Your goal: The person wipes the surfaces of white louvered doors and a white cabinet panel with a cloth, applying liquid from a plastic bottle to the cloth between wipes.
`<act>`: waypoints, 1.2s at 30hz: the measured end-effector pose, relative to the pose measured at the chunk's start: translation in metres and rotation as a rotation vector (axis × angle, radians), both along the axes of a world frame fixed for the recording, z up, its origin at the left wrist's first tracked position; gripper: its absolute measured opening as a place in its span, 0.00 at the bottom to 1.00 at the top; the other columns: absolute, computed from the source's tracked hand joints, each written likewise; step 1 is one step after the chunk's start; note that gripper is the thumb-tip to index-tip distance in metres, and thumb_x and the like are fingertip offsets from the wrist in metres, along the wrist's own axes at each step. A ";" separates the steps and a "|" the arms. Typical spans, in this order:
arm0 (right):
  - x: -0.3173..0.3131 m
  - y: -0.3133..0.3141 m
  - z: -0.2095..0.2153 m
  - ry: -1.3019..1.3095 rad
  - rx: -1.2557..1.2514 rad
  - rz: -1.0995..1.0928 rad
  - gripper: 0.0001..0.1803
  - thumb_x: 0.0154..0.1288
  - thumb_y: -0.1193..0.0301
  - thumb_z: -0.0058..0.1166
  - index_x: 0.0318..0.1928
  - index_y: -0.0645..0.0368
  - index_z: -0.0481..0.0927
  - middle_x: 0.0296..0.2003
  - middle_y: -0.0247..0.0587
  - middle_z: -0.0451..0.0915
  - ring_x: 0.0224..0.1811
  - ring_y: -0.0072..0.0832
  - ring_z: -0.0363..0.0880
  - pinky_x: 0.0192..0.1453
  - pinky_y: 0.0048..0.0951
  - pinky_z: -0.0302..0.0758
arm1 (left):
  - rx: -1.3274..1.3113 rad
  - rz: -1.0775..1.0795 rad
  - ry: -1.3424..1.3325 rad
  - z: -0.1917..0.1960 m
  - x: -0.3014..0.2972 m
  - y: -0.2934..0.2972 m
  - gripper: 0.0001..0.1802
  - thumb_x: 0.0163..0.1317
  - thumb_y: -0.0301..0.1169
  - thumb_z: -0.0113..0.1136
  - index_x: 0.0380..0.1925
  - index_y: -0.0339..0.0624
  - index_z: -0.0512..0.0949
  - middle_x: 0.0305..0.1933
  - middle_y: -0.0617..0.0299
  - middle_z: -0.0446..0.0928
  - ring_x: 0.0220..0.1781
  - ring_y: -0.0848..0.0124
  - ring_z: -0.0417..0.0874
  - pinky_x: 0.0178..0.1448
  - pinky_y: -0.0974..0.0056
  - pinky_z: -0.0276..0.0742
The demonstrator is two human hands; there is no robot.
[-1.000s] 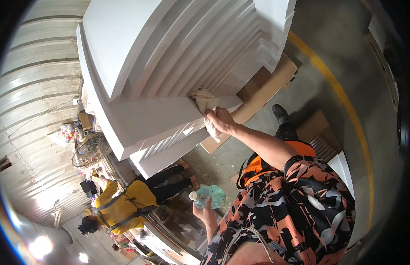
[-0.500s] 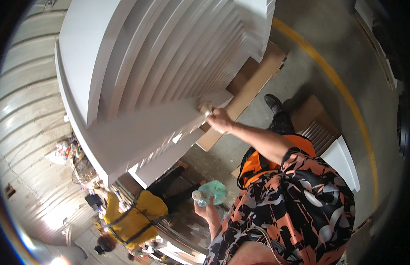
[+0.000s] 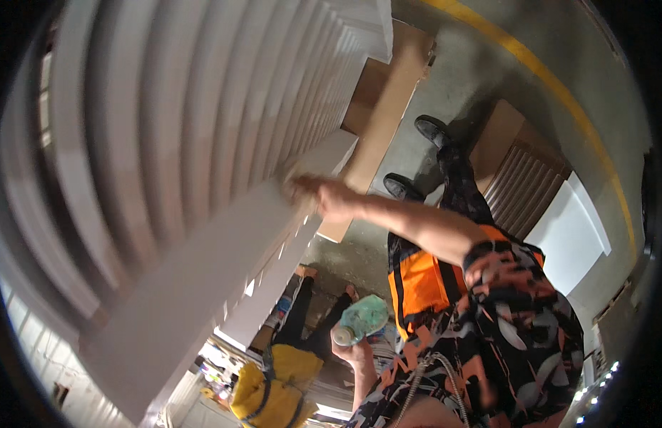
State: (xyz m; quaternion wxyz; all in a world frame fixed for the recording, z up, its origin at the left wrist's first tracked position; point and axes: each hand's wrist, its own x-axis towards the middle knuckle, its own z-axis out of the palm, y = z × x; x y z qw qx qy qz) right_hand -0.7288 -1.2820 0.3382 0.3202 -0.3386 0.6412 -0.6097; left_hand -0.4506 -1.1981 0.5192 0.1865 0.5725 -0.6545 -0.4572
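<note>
A tall white slatted unit (image 3: 195, 264) fills the left, its smooth side panel facing me and many parallel slats running behind it. My right hand (image 3: 334, 200) is closed on a crumpled beige rag (image 3: 297, 187) at the panel's edge beside the slats; motion blurs both, and I cannot tell how firmly the rag touches. Lower down, my left hand (image 3: 354, 354) grips a clear, green-tinted plastic bottle (image 3: 365, 316) by its side, holding it tilted with the pale cap toward the lower left.
Brown cardboard (image 3: 388, 114) lies under the unit's far end. Another cardboard piece (image 3: 498, 139), a ribbed brown panel (image 3: 527, 187) and a white panel (image 3: 570, 232) lie right of my legs. A person in a yellow top (image 3: 274, 389) is below the unit. A yellow line (image 3: 552, 78) curves across the floor.
The view has shifted, bringing the slats closer on the left. My right hand with the rag has moved left along the panel's edge. My left hand still holds the bottle.
</note>
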 end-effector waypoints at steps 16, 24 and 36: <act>0.012 0.012 0.004 0.220 -0.351 -0.126 0.27 0.56 0.67 0.61 0.57 0.60 0.75 0.60 0.48 0.73 0.66 0.43 0.68 0.69 0.41 0.68 | 0.069 -0.122 -0.146 -0.072 -0.032 -0.032 0.28 0.52 0.42 0.70 0.47 0.33 0.74 0.44 0.57 0.78 0.44 0.67 0.79 0.51 0.61 0.77; -0.027 0.090 -0.047 -0.767 0.085 0.233 0.13 0.60 0.80 0.50 0.46 0.63 0.80 0.36 0.40 0.82 0.36 0.25 0.80 0.40 0.29 0.81 | -0.164 -0.314 -0.264 -0.008 -0.099 -0.035 0.23 0.48 0.23 0.72 0.47 0.36 0.79 0.44 0.54 0.84 0.44 0.72 0.84 0.50 0.64 0.81; -0.045 0.191 0.161 -1.575 -0.585 0.038 0.29 0.53 0.78 0.41 0.60 0.65 0.69 0.52 0.47 0.77 0.53 0.38 0.78 0.61 0.42 0.75 | -0.988 -1.118 -0.646 0.128 -0.194 -0.057 0.23 0.35 0.24 0.57 0.39 0.46 0.78 0.15 0.62 0.74 0.17 0.61 0.78 0.24 0.60 0.76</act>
